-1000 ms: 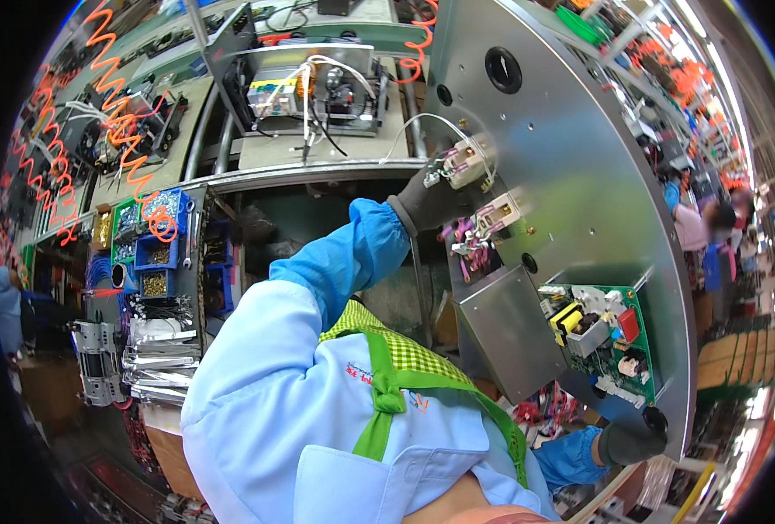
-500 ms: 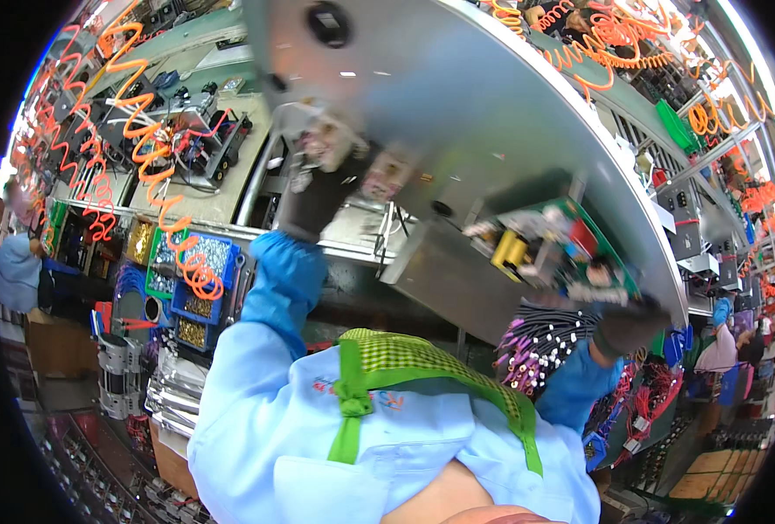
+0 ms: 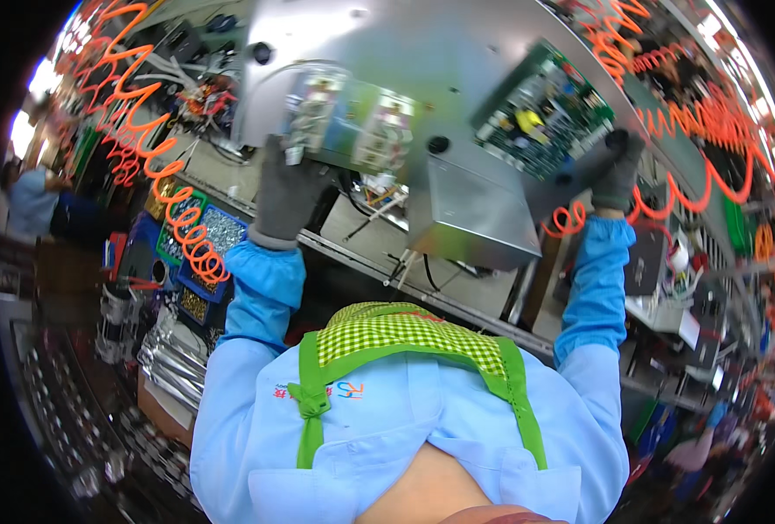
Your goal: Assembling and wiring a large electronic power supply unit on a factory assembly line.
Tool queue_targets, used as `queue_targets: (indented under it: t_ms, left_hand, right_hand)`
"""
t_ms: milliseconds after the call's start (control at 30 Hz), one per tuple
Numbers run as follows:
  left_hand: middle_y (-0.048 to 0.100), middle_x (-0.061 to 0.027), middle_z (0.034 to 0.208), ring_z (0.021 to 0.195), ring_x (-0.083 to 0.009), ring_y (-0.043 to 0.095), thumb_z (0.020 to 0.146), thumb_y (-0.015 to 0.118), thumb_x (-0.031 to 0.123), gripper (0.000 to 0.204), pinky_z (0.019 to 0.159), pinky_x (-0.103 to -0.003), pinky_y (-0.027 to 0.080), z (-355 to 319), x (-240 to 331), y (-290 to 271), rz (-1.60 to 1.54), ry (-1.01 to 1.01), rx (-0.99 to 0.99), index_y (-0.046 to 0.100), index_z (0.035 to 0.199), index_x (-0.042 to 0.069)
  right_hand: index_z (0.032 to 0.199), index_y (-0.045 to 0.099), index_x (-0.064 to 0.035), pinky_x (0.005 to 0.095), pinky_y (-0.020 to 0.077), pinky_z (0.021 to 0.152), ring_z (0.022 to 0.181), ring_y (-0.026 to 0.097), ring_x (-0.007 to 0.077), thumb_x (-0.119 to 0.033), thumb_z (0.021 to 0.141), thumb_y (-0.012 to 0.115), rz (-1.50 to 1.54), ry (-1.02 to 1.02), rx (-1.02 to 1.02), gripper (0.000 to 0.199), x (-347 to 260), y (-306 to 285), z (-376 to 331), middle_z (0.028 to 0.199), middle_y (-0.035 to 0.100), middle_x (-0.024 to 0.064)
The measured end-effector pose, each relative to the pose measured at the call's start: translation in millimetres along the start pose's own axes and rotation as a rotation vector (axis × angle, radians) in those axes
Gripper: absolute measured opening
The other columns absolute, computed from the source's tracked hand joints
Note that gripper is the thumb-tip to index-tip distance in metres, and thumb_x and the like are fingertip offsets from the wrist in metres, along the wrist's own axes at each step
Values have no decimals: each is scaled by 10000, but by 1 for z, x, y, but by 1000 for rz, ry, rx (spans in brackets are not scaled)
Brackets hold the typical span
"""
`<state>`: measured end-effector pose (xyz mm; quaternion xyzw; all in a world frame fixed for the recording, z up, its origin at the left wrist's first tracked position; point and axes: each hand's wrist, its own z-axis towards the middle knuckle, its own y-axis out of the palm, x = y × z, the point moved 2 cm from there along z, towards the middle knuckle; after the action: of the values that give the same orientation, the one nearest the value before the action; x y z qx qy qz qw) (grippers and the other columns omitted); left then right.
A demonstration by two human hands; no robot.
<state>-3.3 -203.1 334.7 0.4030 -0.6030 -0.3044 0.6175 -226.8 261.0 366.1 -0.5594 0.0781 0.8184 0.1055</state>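
Observation:
A large grey metal panel (image 3: 440,52) spreads before me over the workbench, carrying a green circuit board (image 3: 545,109) on its right part. Two pale terminal blocks (image 3: 316,113) are fixed to its left part, and a box-shaped metal housing (image 3: 475,210) sits at its near edge. My left hand (image 3: 290,196), in a dark grey glove, grips the panel's near left edge beside the terminal blocks; its fingertips are partly hidden. On the right, my gloved right hand (image 3: 616,175) is closed on the panel's edge close to the circuit board, its thumb on top.
Orange coiled air hoses (image 3: 178,196) hang at the left, more at the right (image 3: 711,131). Blue bins of small metal fasteners (image 3: 217,236) stand left of my left arm. Wired parts (image 3: 204,105) lie on the bench at the far left. A co-worker (image 3: 38,201) is at the left.
The panel has swung round and come down flatter, its right side moving away from me. My right hand has gone forward with it, and the bench beneath shows more.

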Motion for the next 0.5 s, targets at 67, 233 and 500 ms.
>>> queue_targets:
  t_ms: [67,233,500]
  left_hand:
    - [460,-108,1351,1238,-287,448,959,349,509,573,1057,-482,331,6,-15,-2,31,-29,-120,363,1377,118]
    - [424,-112,1374,1227,-285,456,920,439,561,705,1029,-454,372,20,-58,2,253,-79,95,249,1438,122]
    - [500,-104,1294,1183,-252,498,949,418,508,612,993,-404,416,35,-101,-45,302,-322,192,317,1393,99]
  right_hand:
    - [1174,581,-42,327,423,840,911,540,162,-580,944,365,-75,18,32,623,34,-8,17,986,609,77]
    - [1359,427,-9,282,327,1017,1196,447,157,-480,950,454,268,418,7,624,79,-27,11,1338,481,50]
    - [1217,561,-50,300,450,862,977,560,154,-483,905,540,-37,592,90,534,143,-62,-8,1116,599,34]
